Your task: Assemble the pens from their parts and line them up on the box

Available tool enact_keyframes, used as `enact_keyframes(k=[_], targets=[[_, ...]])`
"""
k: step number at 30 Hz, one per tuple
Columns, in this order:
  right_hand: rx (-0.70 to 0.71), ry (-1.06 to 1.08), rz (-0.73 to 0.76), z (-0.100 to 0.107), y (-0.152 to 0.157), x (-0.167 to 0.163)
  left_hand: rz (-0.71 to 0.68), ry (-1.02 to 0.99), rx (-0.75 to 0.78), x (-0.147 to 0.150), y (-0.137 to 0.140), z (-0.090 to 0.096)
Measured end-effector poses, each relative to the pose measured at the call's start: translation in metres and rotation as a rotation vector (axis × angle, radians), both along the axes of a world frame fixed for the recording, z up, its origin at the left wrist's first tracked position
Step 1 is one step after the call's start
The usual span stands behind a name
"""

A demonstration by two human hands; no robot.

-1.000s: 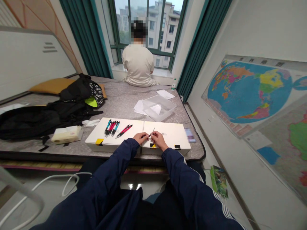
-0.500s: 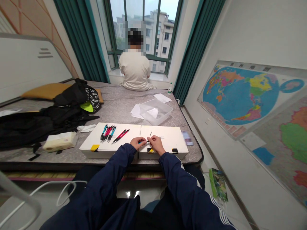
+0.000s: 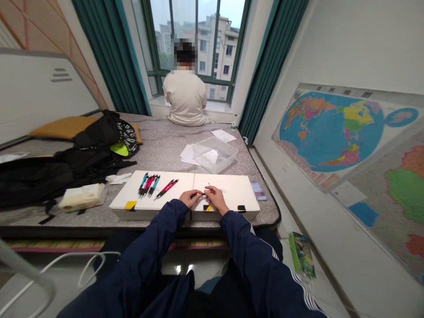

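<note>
Over the right-hand white box (image 3: 236, 190), my left hand (image 3: 188, 198) is closed around a pen, of which a bit of blue and a dark end show. My right hand (image 3: 216, 199) pinches the dark end of that pen (image 3: 203, 194) with thumb and fingertips. Most of the pen is hidden by fingers. A tiny part (image 3: 209, 183) lies on the box just beyond my right fingertips. On the left-hand white box (image 3: 124, 194) lies a row of red and blue pens (image 3: 149, 185), and beside it red pens (image 3: 166, 189) lie slanted.
Behind the boxes are a clear plastic bin (image 3: 215, 154) and white papers (image 3: 187, 153). A tissue pack (image 3: 82, 196) and black bags (image 3: 66, 165) lie to the left. A phone-like object (image 3: 259, 191) is at the right. A person (image 3: 184, 95) sits by the window, facing away.
Both hands stay in nearly the same place with the pen between them. My right fingertips have shifted slightly at the pen's dark end.
</note>
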State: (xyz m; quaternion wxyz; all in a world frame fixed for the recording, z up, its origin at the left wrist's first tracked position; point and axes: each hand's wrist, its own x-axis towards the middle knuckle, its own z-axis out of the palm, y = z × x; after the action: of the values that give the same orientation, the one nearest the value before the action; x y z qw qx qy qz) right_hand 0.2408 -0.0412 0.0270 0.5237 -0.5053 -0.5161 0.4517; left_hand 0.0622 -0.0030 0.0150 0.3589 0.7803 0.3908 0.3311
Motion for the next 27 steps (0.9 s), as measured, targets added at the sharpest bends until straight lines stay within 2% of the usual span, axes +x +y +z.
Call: enact_keyframes(k=[4,8,19,27], targets=[[-0.051,-0.035,0.023,-0.0002,-0.0010,-0.0027,0.018,-0.025,-0.021,0.0008,-0.0007,0.0009],[-0.033,-0.071,0.004,-0.0028,-0.0011,-0.0027,0.037,-0.023,-0.021,0.0019,-0.0025,0.0031],[0.018,0.050,0.043,-0.0062,0.0007,0.0018,0.063,-0.014,-0.001,0.0020,-0.0025,0.0023],[-0.028,0.109,-0.005,-0.0011,-0.0018,0.0026,0.102,-0.167,-0.145,0.0016,0.0017,0.0029]])
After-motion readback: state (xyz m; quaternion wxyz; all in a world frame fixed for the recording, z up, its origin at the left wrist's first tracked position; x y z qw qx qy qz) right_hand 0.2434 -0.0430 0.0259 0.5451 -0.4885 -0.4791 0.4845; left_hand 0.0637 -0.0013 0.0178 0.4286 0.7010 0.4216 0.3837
